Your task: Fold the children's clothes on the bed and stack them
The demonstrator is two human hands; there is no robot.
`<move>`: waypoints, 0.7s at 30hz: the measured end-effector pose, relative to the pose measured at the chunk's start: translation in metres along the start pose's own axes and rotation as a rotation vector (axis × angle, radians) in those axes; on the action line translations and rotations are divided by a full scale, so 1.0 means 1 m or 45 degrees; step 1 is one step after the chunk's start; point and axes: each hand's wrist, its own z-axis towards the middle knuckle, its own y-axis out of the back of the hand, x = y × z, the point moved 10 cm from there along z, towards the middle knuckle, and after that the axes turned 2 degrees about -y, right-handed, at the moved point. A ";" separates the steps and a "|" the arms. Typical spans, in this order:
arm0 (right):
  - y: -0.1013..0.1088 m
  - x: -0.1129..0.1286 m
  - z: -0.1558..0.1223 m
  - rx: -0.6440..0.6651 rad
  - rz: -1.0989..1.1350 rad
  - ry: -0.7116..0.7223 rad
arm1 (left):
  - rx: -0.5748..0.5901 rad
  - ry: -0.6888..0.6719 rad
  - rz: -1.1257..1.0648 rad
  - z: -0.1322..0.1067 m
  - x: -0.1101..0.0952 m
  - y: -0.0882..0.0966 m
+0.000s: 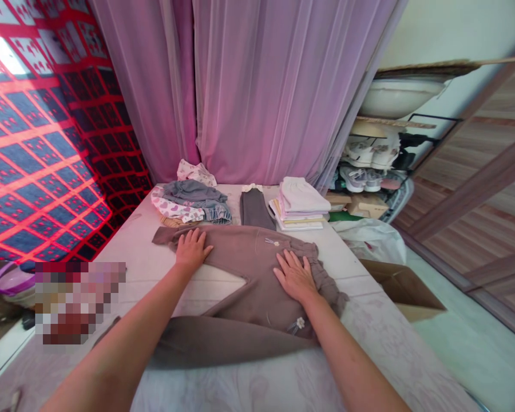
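A pair of brown trousers (240, 252) lies spread on the table, its gathered waist to the right and its legs apart to the left. Small flower decorations show near the waist. My left hand (191, 249) rests flat on the far leg, near its cuff, with fingers stretched out. Close to the waistband, my right hand (295, 276) lies flat on the cloth, fingers spread. Neither hand grips anything. Part of the near leg is hidden behind my left forearm.
Behind the trousers are a heap of clothes (193, 197), dark folded trousers (255, 209) and a stack of folded clothes (302, 203). A cardboard box (405, 289) stands right of the table (381, 343). Purple curtains (257, 91) hang behind; a shoe rack (369, 154) is at right.
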 end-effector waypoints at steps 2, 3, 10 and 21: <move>-0.002 0.000 0.001 -0.013 0.012 0.003 | 0.052 -0.013 -0.021 -0.009 -0.008 0.001; -0.001 0.001 0.002 -0.022 0.018 0.002 | 0.093 -0.038 -0.048 -0.016 -0.013 0.000; 0.001 0.002 0.002 -0.026 0.028 -0.022 | 0.262 -0.326 -0.202 -0.081 -0.054 -0.018; 0.002 0.004 0.000 0.034 0.010 -0.058 | 0.150 -0.271 -0.187 -0.090 -0.054 -0.009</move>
